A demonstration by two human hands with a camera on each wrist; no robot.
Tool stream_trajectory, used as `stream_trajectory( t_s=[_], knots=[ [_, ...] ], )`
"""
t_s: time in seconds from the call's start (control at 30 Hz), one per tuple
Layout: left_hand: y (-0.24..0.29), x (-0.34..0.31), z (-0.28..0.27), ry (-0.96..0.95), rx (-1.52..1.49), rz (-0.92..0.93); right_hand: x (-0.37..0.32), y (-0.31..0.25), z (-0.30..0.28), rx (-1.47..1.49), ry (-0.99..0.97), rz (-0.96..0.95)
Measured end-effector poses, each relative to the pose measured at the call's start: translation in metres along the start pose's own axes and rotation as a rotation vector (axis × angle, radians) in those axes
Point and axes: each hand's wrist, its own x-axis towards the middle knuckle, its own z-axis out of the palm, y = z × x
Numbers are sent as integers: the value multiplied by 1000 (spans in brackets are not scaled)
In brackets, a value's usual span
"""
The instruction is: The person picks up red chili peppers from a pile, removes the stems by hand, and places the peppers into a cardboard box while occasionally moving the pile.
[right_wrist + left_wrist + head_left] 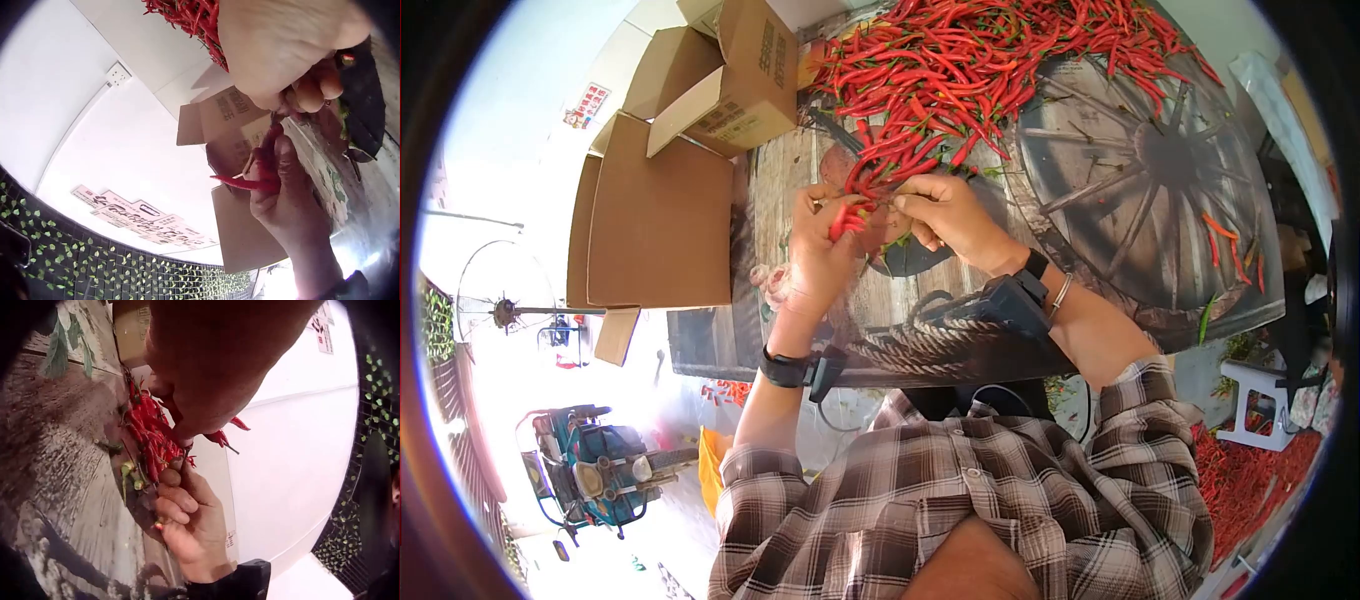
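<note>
My left hand (818,245) grips a few red chili peppers (849,220) over the table; one chili (247,183) juts out past its fingers in the right wrist view. Close beside it, my right hand (955,218) pinches a chili stem (186,452) between thumb and forefinger, right at the left fingertips. The right hand's other fingers are curled in. Beyond both hands lies a large heap of red chilies (960,75), its near end almost at the fingers. Green stem pieces (128,470) are scattered on the table below the hands.
An open cardboard box (662,215) stands at the table's left side. A few loose chilies (1235,245) lie near the right edge of the wood-print table (1090,240). More red chilies (1250,480) cover the floor at right, by a white stool (1258,405).
</note>
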Motion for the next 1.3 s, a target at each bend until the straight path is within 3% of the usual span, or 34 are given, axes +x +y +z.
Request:
stream_trajectory(
  t_s=[0.03,0.1,0.13,0.2,0.23,0.3,0.37,0.63,0.7,0.8,0.87,1.23,1.3],
  knots=[
    [-1,1,2,-2,0,0,1,2,-1,10,-1,0],
    [3,4,6,104,-444,-231,2,2,-3,21,2,1],
    [3,5,3,101,-445,-230,2,2,-3,28,-3,24],
    [4,10,-5,-39,-561,-475,2,0,-5,33,-7,46],
    [7,12,-8,-39,-561,-475,0,-1,-5,1,-51,56],
    [12,14,-13,-280,-627,-621,0,-2,-5,-31,-97,67],
    [10,12,-6,-291,-680,-616,1,-2,-4,93,-18,54],
    [8,6,3,-378,-801,-683,5,2,-7,131,-11,45],
    [13,7,5,-282,-976,-783,6,2,-6,158,4,19],
    [8,4,5,-352,-1146,-790,7,1,-5,210,11,-7],
    [5,2,6,-377,-1110,-785,4,-2,-6,68,-59,7],
    [12,-2,12,-393,-1012,-818,4,-2,-9,102,-69,52],
    [14,-2,9,-422,-1278,-859,2,-6,-7,121,-74,55]
  ],
)
